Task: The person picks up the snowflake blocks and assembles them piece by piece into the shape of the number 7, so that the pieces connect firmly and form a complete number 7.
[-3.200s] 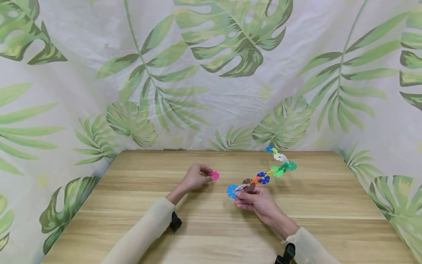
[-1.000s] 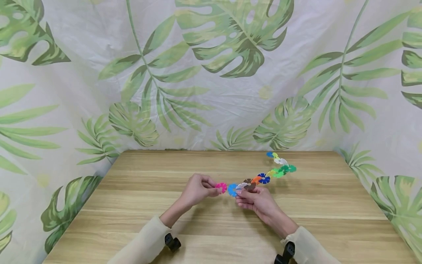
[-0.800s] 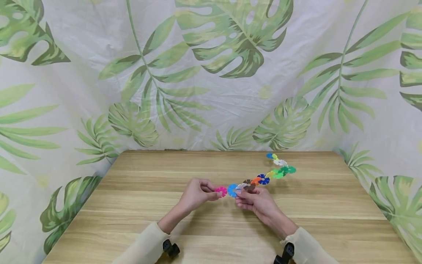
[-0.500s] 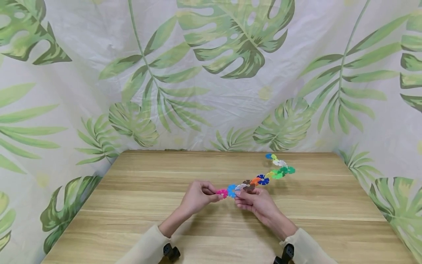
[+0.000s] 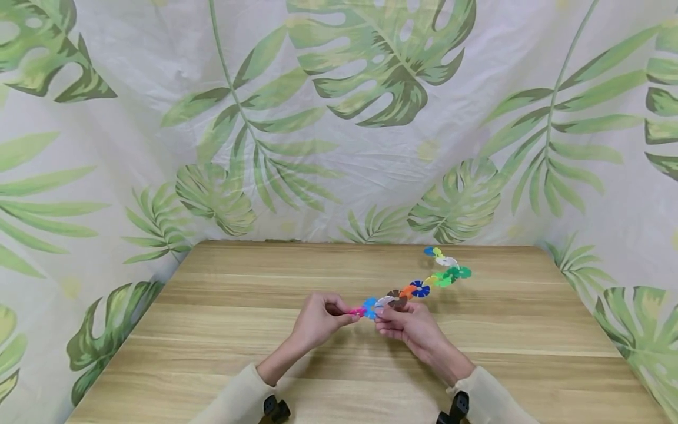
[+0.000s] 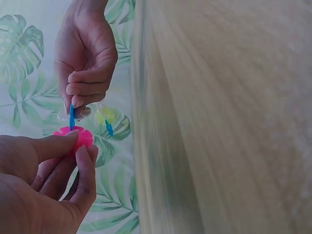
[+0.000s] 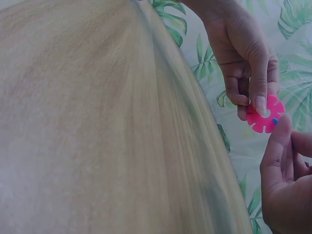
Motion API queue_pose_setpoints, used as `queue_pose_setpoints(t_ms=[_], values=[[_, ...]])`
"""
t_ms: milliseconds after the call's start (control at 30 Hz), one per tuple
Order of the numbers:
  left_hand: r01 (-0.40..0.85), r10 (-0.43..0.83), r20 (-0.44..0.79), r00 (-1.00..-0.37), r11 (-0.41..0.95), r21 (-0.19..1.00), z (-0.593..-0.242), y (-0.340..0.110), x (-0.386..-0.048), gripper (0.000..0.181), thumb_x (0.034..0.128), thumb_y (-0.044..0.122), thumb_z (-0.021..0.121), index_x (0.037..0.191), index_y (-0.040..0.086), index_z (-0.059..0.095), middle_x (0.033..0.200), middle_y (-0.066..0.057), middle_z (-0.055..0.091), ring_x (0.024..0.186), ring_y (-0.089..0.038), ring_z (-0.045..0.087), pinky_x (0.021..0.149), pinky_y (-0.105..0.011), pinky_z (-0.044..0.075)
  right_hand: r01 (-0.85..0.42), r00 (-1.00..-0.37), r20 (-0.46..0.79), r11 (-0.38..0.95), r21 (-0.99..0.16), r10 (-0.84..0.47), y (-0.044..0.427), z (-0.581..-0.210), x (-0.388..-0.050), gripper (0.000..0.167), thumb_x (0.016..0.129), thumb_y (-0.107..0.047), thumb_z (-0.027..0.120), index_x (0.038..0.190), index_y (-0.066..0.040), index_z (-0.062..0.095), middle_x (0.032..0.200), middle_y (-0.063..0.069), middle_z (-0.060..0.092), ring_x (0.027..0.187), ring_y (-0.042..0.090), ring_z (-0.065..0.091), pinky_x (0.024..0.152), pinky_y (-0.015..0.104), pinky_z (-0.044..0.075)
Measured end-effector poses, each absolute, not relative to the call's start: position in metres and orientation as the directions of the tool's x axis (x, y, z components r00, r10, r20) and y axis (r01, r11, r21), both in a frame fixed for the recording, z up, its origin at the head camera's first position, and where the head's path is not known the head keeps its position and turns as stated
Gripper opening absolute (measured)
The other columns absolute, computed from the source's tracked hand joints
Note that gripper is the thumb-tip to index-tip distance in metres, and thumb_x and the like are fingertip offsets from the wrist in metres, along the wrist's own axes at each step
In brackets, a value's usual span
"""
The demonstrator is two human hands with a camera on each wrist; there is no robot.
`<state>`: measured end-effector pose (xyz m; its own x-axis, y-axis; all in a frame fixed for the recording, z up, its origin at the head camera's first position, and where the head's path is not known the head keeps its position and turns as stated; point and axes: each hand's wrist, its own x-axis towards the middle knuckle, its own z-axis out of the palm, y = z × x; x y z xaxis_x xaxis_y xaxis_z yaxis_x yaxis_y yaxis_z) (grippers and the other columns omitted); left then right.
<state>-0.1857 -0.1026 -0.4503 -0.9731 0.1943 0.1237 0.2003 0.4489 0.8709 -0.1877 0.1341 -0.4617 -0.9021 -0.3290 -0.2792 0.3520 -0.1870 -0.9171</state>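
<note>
In the head view my left hand (image 5: 318,321) pinches a pink notched plastic disc (image 5: 358,311) between thumb and fingers. The disc's edge meets a light blue notched disc (image 5: 369,308), which ends a zigzag chain of interlocked discs. My right hand (image 5: 418,330) pinches the chain near that end, by a white disc (image 5: 384,301) and a brown disc (image 5: 396,297). The left wrist view shows the light blue disc (image 6: 72,117) edge-on, crosswise to the pink disc (image 6: 86,139). A bit of blue shows at the rim of the pink disc (image 7: 258,122) in the right wrist view.
Beyond my right hand, the chain runs through an orange disc (image 5: 408,292), a dark blue disc (image 5: 420,288) and green discs (image 5: 458,272) to a blue disc (image 5: 429,251). A wooden table (image 5: 212,330) lies below, with a leaf-print cloth (image 5: 296,176) behind it.
My left hand has brought the pink disc right and toward me to touch the light blue disc, and the pink disc has turned flatter. The chain has shifted slightly left; my right hand keeps its grip.
</note>
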Motion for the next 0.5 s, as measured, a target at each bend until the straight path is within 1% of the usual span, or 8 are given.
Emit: queue_pose_setpoints(t_ms=[167,267,500], values=[[0.218,0.18,0.151,-0.972,0.458,0.862,-0.4493,-0.1025,-0.1853,0.014,0.0827,0.015,0.091,0.075,0.013,0.079,0.074,0.0,0.077,0.063,-0.004,0.063,0.053,-0.019,0.048,0.349,-0.905,-0.282,-0.179,-0.92,-0.318,0.132,-0.4608,-0.1895,0.015,0.098,-0.011,0.073,0.107,0.001,0.073,0.087,0.005,0.08,0.077,0.012,0.077,0.076,0.025,0.066],[0.233,0.175,0.169,-0.97,0.461,0.856,-0.4494,-0.1019,-0.1848,0.014,0.0824,0.014,0.091,0.074,0.013,0.079,0.074,-0.001,0.077,0.061,-0.003,0.063,0.052,-0.019,0.048,0.349,-0.906,-0.279,-0.189,-0.918,-0.32,0.1313,-0.4608,-0.1902,0.011,0.098,-0.01,0.072,0.104,-0.001,0.073,0.085,0.004,0.08,0.076,0.011,0.076,0.074,0.024,0.065],[0.25,0.169,0.192,-0.967,0.476,0.843,-0.4526,-0.0985,-0.1833,0.014,0.0824,0.01,0.09,0.075,0.013,0.079,0.076,0.0,0.078,0.063,-0.002,0.064,0.055,-0.018,0.053,0.338,-0.906,-0.262,-0.194,-0.921,-0.333,0.1294,-0.4637,-0.192,0.012,0.099,-0.008,0.071,0.106,0.002,0.07,0.084,0.004,0.079,0.075,0.011,0.076,0.073,0.024,0.065]])
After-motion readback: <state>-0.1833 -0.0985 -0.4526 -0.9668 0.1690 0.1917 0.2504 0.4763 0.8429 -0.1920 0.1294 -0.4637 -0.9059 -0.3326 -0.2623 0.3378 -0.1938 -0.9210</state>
